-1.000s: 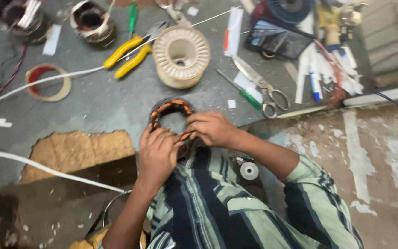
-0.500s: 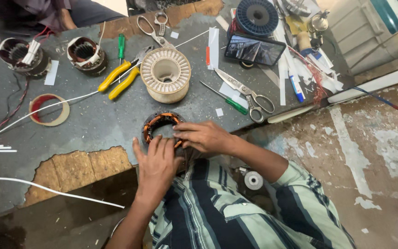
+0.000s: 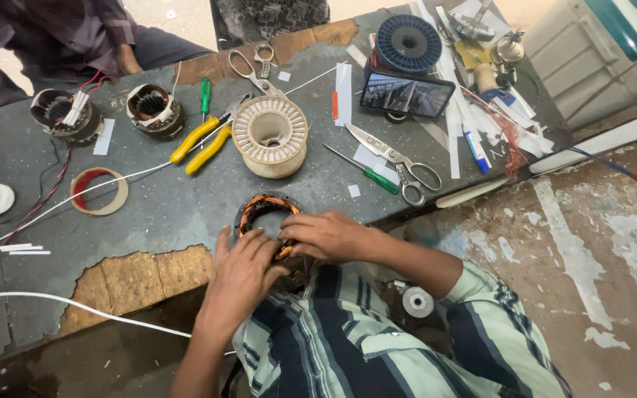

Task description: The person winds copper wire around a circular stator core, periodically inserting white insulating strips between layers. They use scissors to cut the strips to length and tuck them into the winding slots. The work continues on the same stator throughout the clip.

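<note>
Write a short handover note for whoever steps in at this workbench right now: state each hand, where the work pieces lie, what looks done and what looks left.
Left hand: open, palm down, fingers resting on the near rim of the round motor stator with copper-orange windings.
Right hand: fingers curled on the stator's right side, pressing the windings.
The stator sits at the near edge of the grey worn workbench.
Behind it: cream wire spool, yellow-handled pliers, steel scissors, green screwdriver.
Done: coils appear seated in the core.
Left: apparently shaping and finishing; two other wound stators wait far left.
</note>
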